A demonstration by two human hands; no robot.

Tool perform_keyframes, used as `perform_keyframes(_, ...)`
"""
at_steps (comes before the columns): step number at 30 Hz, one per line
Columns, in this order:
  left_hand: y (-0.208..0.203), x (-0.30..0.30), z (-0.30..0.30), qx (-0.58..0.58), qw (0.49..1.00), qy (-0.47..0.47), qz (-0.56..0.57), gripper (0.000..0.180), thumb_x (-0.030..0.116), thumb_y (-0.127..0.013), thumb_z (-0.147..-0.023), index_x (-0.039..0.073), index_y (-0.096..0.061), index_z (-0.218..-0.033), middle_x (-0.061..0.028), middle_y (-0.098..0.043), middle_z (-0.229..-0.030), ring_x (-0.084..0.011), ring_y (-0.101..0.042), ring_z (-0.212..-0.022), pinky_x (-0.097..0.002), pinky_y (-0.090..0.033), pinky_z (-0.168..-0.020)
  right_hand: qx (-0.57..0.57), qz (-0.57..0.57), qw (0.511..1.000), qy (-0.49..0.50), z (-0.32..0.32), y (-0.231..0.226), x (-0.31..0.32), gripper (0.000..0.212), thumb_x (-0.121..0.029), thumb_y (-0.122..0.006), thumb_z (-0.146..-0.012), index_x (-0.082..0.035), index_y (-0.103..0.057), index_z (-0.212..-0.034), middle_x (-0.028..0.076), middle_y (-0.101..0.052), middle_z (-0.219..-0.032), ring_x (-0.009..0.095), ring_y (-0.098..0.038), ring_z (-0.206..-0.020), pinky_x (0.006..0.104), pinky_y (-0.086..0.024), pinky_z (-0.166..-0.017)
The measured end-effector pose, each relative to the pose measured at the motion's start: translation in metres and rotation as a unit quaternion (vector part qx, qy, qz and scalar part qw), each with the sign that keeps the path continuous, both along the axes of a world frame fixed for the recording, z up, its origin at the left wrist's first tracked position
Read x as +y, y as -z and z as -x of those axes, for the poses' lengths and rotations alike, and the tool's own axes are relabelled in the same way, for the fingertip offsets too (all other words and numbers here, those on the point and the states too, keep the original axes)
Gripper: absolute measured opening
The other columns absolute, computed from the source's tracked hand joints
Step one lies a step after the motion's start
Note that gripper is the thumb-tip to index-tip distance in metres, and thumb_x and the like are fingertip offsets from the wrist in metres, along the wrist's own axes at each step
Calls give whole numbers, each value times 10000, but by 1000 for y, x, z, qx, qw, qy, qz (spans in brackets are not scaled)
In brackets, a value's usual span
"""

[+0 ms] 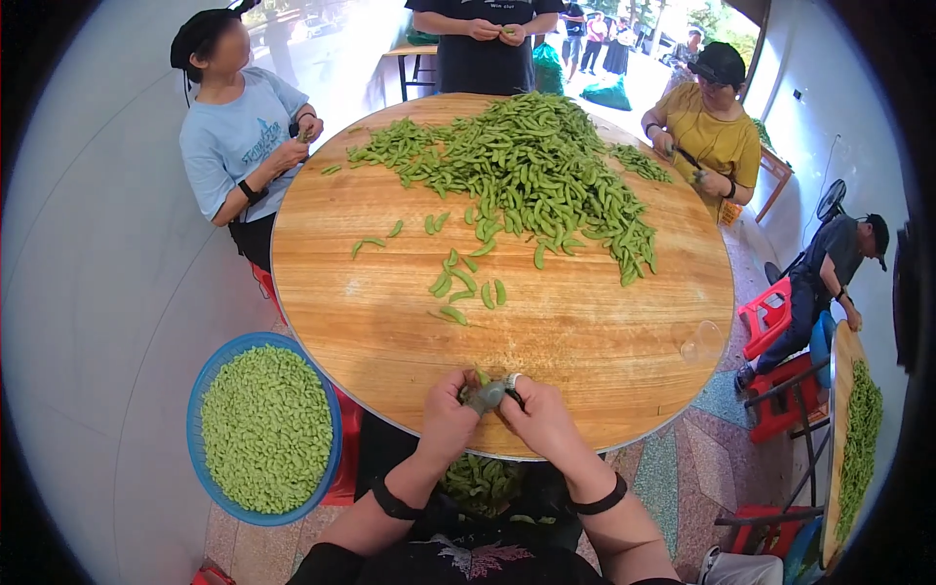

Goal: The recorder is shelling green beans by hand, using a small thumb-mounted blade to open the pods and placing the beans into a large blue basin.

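Above the near edge of the round table, both hands meet around a green soybean pod [483, 376]. Its tip sticks up between the fingers; the rest is hidden. My left hand [451, 417] is closed on the pod, and my right hand [542, 419] pinches at the same spot. Grey-green coverings [487, 396] show on the digits where the hands meet. Several loose pods [462, 281] lie on the wood beyond my hands. Behind them rises a large heap of pods [531, 161]. More pods [478, 485] are below the table edge, by my lap.
To the left, a blue basket [194, 429] full of shelled beans [268, 429] stands beside a red stool [347, 444]. Three people stand or sit around the wooden table [380, 312], hands at pods. At right, another person [829, 273] bends by a second table [837, 439].
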State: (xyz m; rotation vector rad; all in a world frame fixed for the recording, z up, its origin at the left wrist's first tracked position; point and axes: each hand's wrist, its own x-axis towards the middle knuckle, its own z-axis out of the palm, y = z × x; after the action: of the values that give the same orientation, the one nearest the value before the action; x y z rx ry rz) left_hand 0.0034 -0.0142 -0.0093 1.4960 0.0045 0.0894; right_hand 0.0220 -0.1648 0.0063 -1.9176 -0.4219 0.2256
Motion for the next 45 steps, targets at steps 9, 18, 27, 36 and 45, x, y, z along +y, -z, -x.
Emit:
perform_keyframes(9,-1,4,-3,151,949,55,271,273,7,-498,-837,38,-608,-1085,19,-591,-860,-54,-515,-709,-176,-413,-616,46,-6,999,13,-1,-4,-5,149,-168,-522,-854,-27,-552,-815,107,-517,-586,189,-508,-524,315,-420,-515)
perform_keyframes(18,-13,3,-4,-15,999,35,5,136,66,-631,-781,13,-540,-867,-3,-535,-766,-92,-497,-710,-238,-419,-631,230,-170,958,21,-17,-29,5,102,-124,-517,-883,-34,-543,-922,-39,-475,-641,58,-420,-541,213,-329,-472)
perform_keyframes(27,-17,6,2,-126,946,102,-280,158,15,-583,-765,-14,-542,-914,-180,-561,-796,-251,-556,-738,-304,-433,-675,128,-130,978,98,0,-4,8,117,-35,-529,-842,-21,-543,-957,-30,-496,-668,49,-438,-556,212,-344,-475)
perform_keyframes(36,-3,38,-6,5,997,33,-67,111,63,-567,-835,-4,-543,-921,-29,-527,-720,-106,-482,-638,-268,-411,-580,62,-44,968,-237,0,-32,-4,141,-100,-571,-827,-17,-567,-941,60,-582,-819,187,-576,-789,331,-460,-712)
perform_keyframes(45,-8,40,-7,7,973,-28,228,204,38,-517,-873,17,-576,-1067,-21,-567,-811,-65,-463,-643,-186,-380,-589,-188,315,930,-8,-115,-27,56,220,-183,-581,-798,24,-549,-865,231,-599,-793,396,-577,-758,435,-460,-672)
